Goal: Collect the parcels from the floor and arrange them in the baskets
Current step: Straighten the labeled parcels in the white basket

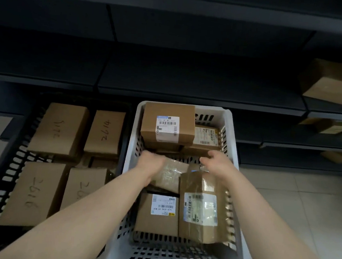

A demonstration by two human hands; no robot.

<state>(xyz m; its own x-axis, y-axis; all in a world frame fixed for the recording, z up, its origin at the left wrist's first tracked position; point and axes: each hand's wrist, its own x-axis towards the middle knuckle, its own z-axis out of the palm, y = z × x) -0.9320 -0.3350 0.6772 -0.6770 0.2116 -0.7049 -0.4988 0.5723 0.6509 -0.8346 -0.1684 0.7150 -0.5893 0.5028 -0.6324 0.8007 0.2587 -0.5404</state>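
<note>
Both hands in the white basket (131, 146) — left hand (150, 164) and right hand (217, 163) clasp a taped parcel (169, 175) mid-basket. Placing step, I'd say — next, seat it flat between the boxes.

The tiled floor (302, 211) carried two baskets side by side, just touching. My white basket (131, 146) stood on the right, the black basket (9, 167) on the left, both pushed up against the dark shelves (189, 94). On the shelf boards to my right lay a few brown boxes: one large box (331, 82) on an upper board, a blurred box (326, 125) on the board below, and another (337, 156) on the lowest.
</note>
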